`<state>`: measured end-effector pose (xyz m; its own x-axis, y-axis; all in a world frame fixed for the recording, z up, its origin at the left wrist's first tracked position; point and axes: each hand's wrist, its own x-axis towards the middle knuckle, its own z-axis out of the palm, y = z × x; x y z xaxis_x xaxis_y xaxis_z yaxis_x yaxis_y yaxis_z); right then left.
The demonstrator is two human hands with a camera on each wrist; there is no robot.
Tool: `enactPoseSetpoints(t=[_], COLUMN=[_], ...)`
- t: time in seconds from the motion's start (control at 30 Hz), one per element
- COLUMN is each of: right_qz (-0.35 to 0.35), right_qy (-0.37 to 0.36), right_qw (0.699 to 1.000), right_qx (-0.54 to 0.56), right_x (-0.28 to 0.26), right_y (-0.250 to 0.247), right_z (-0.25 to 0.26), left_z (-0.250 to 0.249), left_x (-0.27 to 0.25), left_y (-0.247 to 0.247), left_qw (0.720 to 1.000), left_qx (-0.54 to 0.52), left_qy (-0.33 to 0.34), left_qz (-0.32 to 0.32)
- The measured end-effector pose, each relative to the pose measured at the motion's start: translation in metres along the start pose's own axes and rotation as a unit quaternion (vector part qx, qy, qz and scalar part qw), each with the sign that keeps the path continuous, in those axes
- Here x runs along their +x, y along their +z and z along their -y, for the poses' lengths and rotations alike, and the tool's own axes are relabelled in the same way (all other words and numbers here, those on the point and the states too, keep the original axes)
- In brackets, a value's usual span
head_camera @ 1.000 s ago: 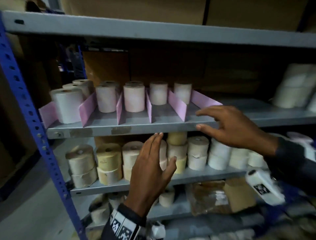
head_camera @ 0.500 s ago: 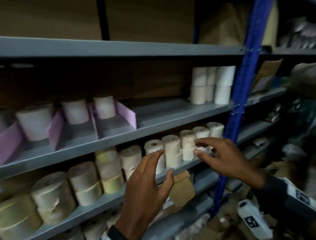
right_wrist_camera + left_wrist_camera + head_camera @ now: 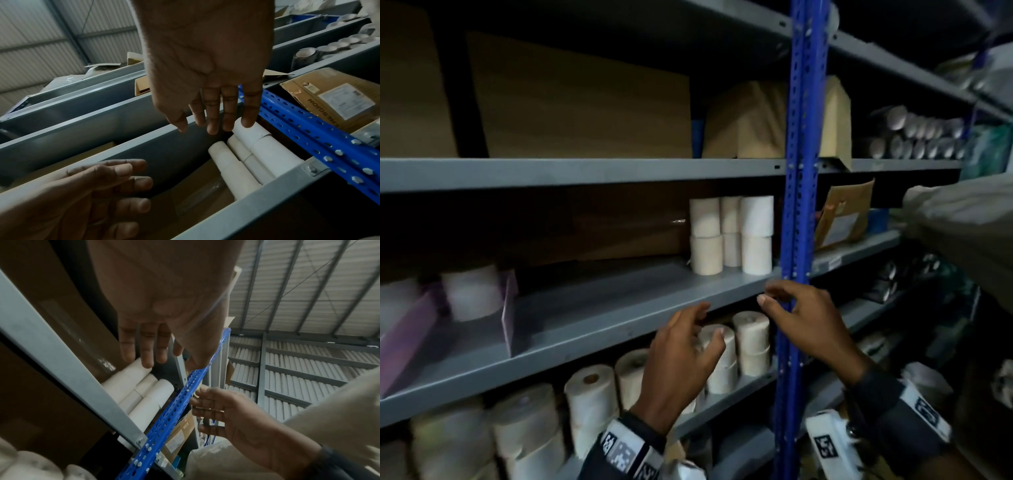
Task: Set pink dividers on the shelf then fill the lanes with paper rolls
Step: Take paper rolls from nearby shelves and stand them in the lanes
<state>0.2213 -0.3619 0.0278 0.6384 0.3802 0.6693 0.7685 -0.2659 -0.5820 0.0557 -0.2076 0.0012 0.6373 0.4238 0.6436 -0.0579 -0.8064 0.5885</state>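
Partly legible, "REGION" marks the labelled carton.

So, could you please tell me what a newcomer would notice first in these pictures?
Probably the bright blue upright running down the grey rack, with both empty hands, the left hand and the right hand, raised before it. Next, the stacked white paper rolls beside that post, and a pink divider far left.
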Motion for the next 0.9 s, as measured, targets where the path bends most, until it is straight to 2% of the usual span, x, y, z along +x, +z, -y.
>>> enactPoseSetpoints(t=[0.2,0.5,0.6,0.7,0.9], right_qz=[0.013,0.062,0.076,0.097,0.18], right_qy=[0.004,-0.071,-0.09,-0.081,-0.071], right_qw=[1.0,0.992,0.982,0.977,0.948], right_qx=[0.014,-0.08,-0.147,-0.171,-0.252], right_x=[0.075,0.207,0.254,0.29,0.33], right_y=[0.03,0.074,0.09,0.105,0.135], right_z=[-0.018,-0.021,-0.018,-0.018,-0.026], left_z=[0.016,0.078,0.098,0.115,0.138], left_x=[0.089,0.232,0.28,0.315,0.35], left_y=[0.027,0.052,0.065,0.08,0.103], left_qw=[1.0,0.999,0.991,0.983,0.99], left_qx=[-0.002,0.012,-0.078,-0.143,-0.102], left_qy=[-0.022,-0.045,-0.077,-0.095,-0.061], left_qz=[0.006,0.023,0.073,0.071,0.077])
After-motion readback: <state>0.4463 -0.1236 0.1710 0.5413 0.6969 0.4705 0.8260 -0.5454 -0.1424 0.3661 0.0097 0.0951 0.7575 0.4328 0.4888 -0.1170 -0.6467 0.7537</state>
